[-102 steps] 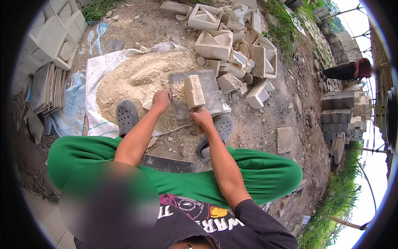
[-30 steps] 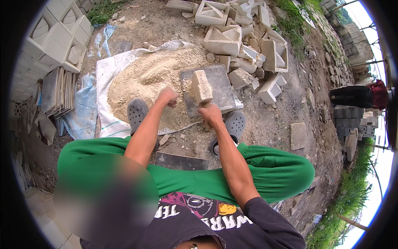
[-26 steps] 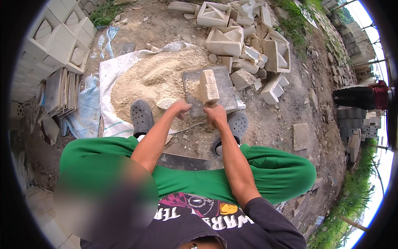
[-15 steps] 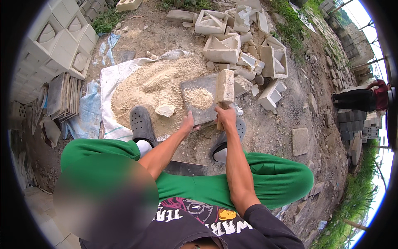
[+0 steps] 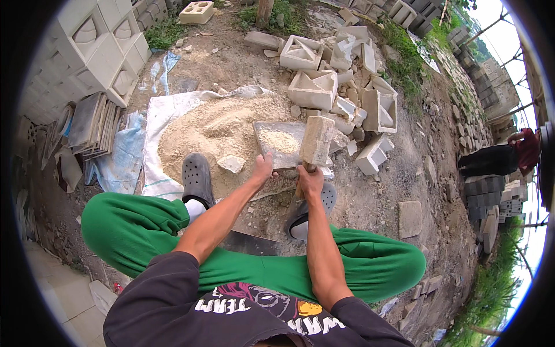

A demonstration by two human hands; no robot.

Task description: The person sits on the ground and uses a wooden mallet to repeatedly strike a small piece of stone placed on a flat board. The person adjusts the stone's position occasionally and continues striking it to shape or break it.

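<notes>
Right now I am gripping a wooden handle with my right hand, fingers wrapped fully around it, and the block fixed on top of that handle is standing upright just above my fist. My left hand is spreading open, fingers fanned, and its tips are touching the near edge of the flat slab that is lying on the ground just ahead of both hands. It is holding nothing. A little heap of pale sand is sitting on the slab, just beyond my left fingertips and to the left of the block. Further left of my left hand, a sand pile is spreading over a white sheet, with a small chunk resting on its near slope. My left shoe is planted just left of my left wrist, at the edge of the pile, and my right shoe is showing just below my right hand, partly hidden by the forearm. Beyond the block, past both hands, broken hollow blocks are lying in a jumble. Far off to the right of my right hand, another person is bending over near stacked blocks.
</notes>
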